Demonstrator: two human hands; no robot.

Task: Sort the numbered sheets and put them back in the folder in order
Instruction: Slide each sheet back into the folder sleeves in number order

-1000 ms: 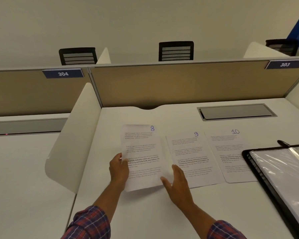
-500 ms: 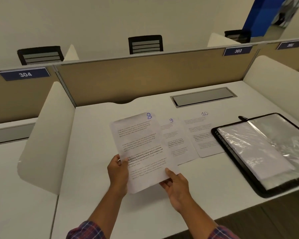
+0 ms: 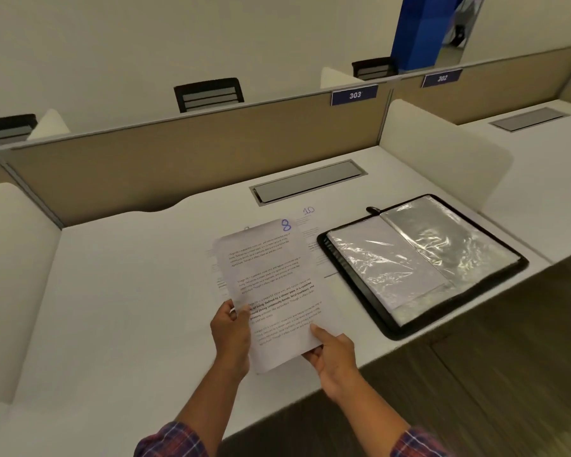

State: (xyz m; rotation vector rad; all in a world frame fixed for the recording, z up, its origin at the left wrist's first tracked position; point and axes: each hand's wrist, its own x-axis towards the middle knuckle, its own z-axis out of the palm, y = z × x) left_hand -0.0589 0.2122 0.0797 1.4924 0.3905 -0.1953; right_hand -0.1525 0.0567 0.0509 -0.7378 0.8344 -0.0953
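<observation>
Sheet 8 (image 3: 271,278), a printed page with a blue handwritten 8 at its top, is lifted off the white desk and tilted. My left hand (image 3: 231,334) pinches its lower left edge. My right hand (image 3: 335,354) grips its bottom right corner, thumb on top. Sheet 10 (image 3: 309,222) lies flat on the desk behind it, mostly covered. Only a sliver of another sheet (image 3: 215,272) shows at the left of sheet 8. The black folder (image 3: 376,321) lies open to the right, its clear plastic sleeves facing up.
A grey cable hatch (image 3: 310,181) is set into the desk (image 3: 129,308) behind the sheets. White side dividers (image 3: 14,275) and a tan back panel (image 3: 195,150) enclose the desk. Its front edge runs just under my hands, with dark floor (image 3: 475,390) beyond.
Both hands have lifted sheet 8 off the desk and carried it right, over sheet 9 and toward the folder. The view has swung right.
</observation>
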